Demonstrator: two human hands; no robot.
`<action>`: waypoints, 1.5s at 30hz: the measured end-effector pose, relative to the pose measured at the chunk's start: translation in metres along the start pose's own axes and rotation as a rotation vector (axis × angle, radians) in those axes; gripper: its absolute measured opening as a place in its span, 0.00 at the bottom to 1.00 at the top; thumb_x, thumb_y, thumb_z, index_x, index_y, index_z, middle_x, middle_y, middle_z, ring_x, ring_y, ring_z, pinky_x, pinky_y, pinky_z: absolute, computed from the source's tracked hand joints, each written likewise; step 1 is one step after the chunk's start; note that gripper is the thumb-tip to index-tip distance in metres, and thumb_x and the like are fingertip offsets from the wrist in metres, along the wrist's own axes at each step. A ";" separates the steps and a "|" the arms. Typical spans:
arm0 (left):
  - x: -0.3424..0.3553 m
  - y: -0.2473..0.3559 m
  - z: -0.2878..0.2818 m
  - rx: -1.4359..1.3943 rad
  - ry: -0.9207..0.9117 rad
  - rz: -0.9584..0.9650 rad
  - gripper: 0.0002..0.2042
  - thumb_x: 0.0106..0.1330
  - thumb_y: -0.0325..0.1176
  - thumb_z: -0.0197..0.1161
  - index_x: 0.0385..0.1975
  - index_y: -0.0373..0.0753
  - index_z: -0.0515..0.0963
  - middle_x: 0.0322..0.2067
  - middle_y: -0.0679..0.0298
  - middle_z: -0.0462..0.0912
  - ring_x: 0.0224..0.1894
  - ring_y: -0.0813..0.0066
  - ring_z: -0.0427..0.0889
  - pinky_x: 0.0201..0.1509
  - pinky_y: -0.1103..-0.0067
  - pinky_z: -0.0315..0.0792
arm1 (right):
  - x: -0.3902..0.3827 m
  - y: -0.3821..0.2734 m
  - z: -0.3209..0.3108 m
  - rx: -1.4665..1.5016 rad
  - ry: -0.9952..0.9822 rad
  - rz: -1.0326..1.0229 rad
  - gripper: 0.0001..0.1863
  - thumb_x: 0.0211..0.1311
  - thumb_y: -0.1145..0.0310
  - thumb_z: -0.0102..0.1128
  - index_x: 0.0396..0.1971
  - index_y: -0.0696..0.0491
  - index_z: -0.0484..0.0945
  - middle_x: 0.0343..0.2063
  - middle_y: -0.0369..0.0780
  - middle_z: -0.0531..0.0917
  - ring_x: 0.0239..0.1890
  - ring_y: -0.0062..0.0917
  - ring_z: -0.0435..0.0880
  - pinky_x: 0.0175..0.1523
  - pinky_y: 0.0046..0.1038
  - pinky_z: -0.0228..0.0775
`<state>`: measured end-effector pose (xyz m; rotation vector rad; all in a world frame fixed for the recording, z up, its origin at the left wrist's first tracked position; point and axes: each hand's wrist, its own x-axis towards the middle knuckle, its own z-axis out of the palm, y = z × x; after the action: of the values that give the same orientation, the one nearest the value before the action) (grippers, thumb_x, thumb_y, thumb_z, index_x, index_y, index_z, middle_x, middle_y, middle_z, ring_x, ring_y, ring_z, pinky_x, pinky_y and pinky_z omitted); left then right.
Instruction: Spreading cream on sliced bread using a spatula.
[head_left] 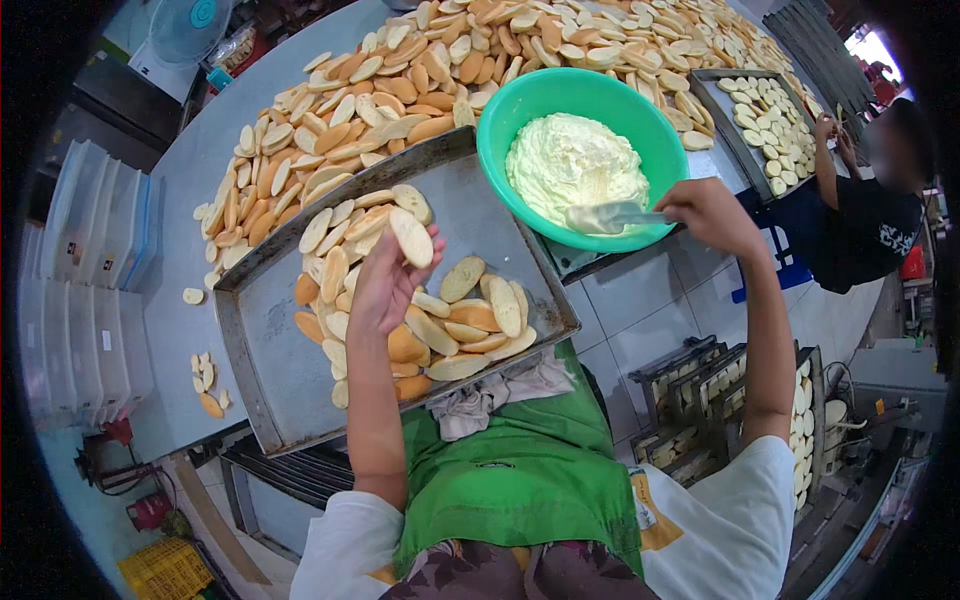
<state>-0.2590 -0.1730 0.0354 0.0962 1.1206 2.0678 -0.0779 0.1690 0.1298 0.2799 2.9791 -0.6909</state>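
Note:
My left hand (pixel 392 268) grips an oval bread slice (pixel 408 236), pale cut face up, above a metal tray (pixel 262 355) that holds a loose heap of bread slices (pixel 430 325). At the right, my right hand (pixel 700 210) is closed on the handle of a flat spreader (pixel 612 216), whose blade is down in pale cream (pixel 570 165) inside a green plastic bowl (pixel 655 135). The bowl stands just right of the tray, at the back.
A large pile of bread pieces (pixel 420 80) covers the table (pixel 175 330). A co-worker (pixel 865 220) works at a second tray (pixel 720 95) at right. Clear lidded containers (pixel 95 280) are stacked at left. Trays of slices (pixel 700 395) stand racked at lower right.

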 end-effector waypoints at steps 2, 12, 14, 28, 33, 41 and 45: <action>-0.025 0.000 0.000 -0.015 -0.038 0.018 0.21 0.67 0.40 0.42 0.53 0.31 0.58 0.48 0.50 0.69 0.46 0.63 0.75 0.46 0.76 0.76 | -0.004 0.006 -0.007 0.342 -0.066 0.200 0.09 0.55 0.73 0.51 0.33 0.60 0.78 0.18 0.34 0.76 0.14 0.12 0.68 0.18 0.17 0.60; -0.089 -0.003 0.004 -0.138 -0.153 0.049 0.27 0.60 0.32 0.57 0.56 0.40 0.53 0.47 0.59 0.70 0.48 0.61 0.74 0.50 0.76 0.72 | -0.041 -0.107 0.115 1.354 0.109 0.101 0.08 0.53 0.75 0.57 0.32 0.61 0.78 0.19 0.38 0.79 0.12 0.10 0.66 0.15 0.13 0.56; -0.097 -0.005 -0.002 -0.138 -0.130 0.067 0.28 0.59 0.32 0.58 0.56 0.40 0.53 0.47 0.60 0.71 0.47 0.65 0.75 0.48 0.77 0.73 | -0.035 -0.126 0.134 1.274 0.022 0.118 0.06 0.53 0.75 0.57 0.31 0.60 0.79 0.20 0.36 0.79 0.13 0.09 0.66 0.16 0.12 0.55; -0.123 -0.001 -0.025 -0.245 -0.082 0.186 0.28 0.56 0.34 0.61 0.55 0.45 0.57 0.46 0.63 0.73 0.45 0.74 0.76 0.43 0.82 0.77 | -0.037 -0.156 0.171 0.627 0.460 -0.240 0.14 0.39 0.84 0.61 0.31 0.55 0.81 0.30 0.39 0.79 0.34 0.25 0.76 0.39 0.22 0.67; -0.129 0.007 -0.018 -0.119 -0.006 0.283 0.27 0.56 0.34 0.61 0.54 0.46 0.57 0.48 0.60 0.72 0.47 0.74 0.75 0.47 0.80 0.75 | -0.039 -0.169 0.161 0.789 0.413 -0.238 0.15 0.38 0.84 0.61 0.30 0.55 0.81 0.30 0.39 0.79 0.33 0.25 0.76 0.37 0.22 0.67; -0.123 -0.003 -0.005 -0.125 -0.042 0.210 0.30 0.53 0.39 0.63 0.54 0.45 0.56 0.46 0.60 0.73 0.42 0.73 0.78 0.39 0.80 0.78 | -0.039 -0.157 0.162 0.738 0.502 -0.271 0.13 0.36 0.84 0.64 0.27 0.56 0.80 0.27 0.38 0.79 0.31 0.25 0.75 0.36 0.22 0.66; -0.121 -0.010 0.006 -0.053 -0.083 0.100 0.32 0.50 0.40 0.66 0.53 0.43 0.56 0.41 0.64 0.75 0.40 0.75 0.78 0.36 0.80 0.79 | -0.030 -0.162 0.169 0.619 0.616 -0.295 0.13 0.36 0.83 0.64 0.27 0.55 0.80 0.27 0.37 0.79 0.31 0.26 0.75 0.36 0.23 0.65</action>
<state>-0.1653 -0.2449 0.0651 0.2138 1.0280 2.1599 -0.0751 -0.0535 0.0511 0.0829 3.2890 -1.8704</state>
